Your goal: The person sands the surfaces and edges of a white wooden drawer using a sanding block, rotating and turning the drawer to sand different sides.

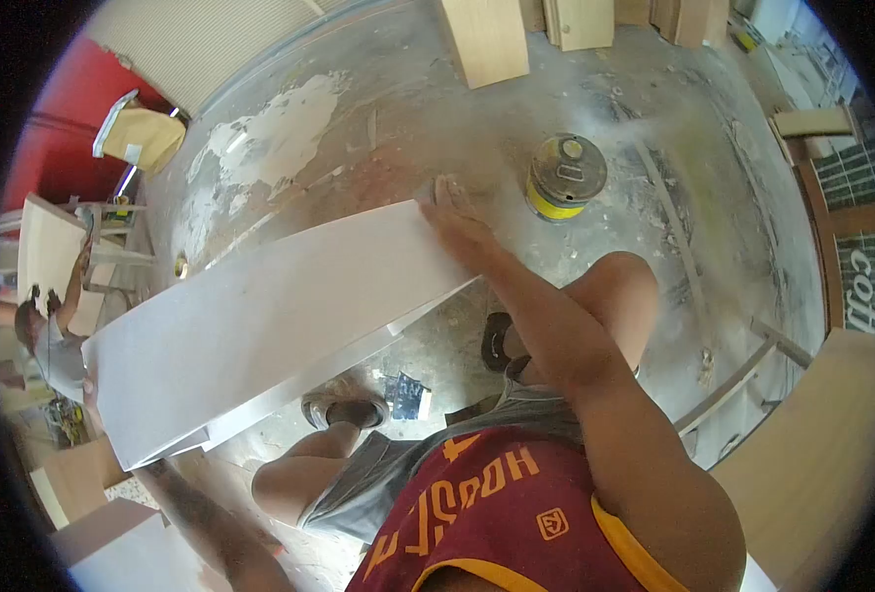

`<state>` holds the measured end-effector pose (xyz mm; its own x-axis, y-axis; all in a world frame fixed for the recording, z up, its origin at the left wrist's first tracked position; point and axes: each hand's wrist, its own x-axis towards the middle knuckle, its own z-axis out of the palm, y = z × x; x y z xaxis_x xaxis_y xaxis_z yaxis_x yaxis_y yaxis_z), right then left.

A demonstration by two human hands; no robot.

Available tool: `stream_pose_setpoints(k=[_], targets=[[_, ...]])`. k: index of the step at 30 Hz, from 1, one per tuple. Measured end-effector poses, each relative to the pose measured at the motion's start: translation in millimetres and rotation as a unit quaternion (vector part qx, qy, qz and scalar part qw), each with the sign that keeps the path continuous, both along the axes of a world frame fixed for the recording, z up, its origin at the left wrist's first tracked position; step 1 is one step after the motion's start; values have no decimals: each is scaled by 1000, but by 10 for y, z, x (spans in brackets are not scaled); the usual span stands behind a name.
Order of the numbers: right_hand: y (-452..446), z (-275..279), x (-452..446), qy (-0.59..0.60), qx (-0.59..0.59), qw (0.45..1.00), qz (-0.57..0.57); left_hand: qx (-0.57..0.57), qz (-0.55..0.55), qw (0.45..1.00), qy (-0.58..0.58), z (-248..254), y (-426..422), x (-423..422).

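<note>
A long white-painted wooden box piece (270, 306) lies slantwise in front of me, above the floor, with its broad face up and an open side toward my body. At its far right end, my right hand (454, 225) grips the corner, fingers over the edge. A small dark patch shows by the fingertips; I cannot make out what it is. My left hand (148, 471) is at the near left end, its fingers hidden beneath the piece. My feet are on the floor behind the box piece.
A lidded paint bucket (568, 170) stands ahead on the stained concrete. A dark blue item (408, 397) lies near my foot. Wooden boxes (487, 39) line the back. At left, a co-worker (58, 345) reaches to a pale panel. A wooden board (812, 454) sits at right.
</note>
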<state>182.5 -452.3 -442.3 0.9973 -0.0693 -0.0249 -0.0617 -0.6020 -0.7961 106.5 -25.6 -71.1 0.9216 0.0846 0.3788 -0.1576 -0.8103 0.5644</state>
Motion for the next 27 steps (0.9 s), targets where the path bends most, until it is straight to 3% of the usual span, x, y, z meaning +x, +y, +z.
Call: stream_pose_setpoints(k=[1, 4, 6, 7, 9, 10, 12, 13, 14, 16, 18, 19, 21, 22, 24, 25, 27], targets=[[263, 161, -103, -29, -51, 994, -92, 0, 0, 1000, 0, 12, -12, 31], [599, 1410, -365, -4, -17, 994, 106, -1, 0, 1000, -3, 13, -8, 6], [1493, 1583, -641, -257, 123, 953, 98, 2, 0, 1000, 5, 7, -34, 15], [1398, 2203, -771, -194, 131, 933, 274, 2, 4, 1000, 4, 31, -19, -2], [1650, 2367, -863, -317, 139, 877, 334, 1, 7, 1000, 6, 29, -35, -12], [1810, 2187, -779, -374, 143, 866, 300, 2, 6, 1000, 5, 32, -44, -9], [1299, 2106, -626, -213, 84, 946, 231, -4, 10, 1000, 4, 27, -25, -2], [1257, 1538, -490, -225, 91, 964, 105, -5, 10, 1000, 6, 28, -7, 19], [843, 1281, -283, -48, 97, 986, 124, -7, 10, 1000, 4, 27, -23, 16], [45, 891, 12, -112, -205, 962, 139, -6, 8, 1000, 3, 37, -11, 27], [209, 504, -145, -369, -370, 850, -70, -6, 5, 1000, -1, 20, -36, 32], [554, 830, -238, -171, -261, 949, -56, -4, 4, 1000, -4, 40, -21, 40], [1001, 1411, -511, -199, -49, 977, 62, -8, 2, 1000, -4, 5, -41, 35], [1225, 1708, -651, -195, 57, 972, 120, -4, 2, 1000, -1, 12, -44, 30], [1567, 2272, -885, -243, 133, 923, 269, 0, 2, 1000, -2, 1, -47, 13], [1644, 2381, -923, -315, 157, 896, 272, 0, 2, 1000, -3, 0, -72, 8], [1548, 2313, -834, -324, 141, 893, 280, 1, 3, 1000, -5, 8, -43, 7]])
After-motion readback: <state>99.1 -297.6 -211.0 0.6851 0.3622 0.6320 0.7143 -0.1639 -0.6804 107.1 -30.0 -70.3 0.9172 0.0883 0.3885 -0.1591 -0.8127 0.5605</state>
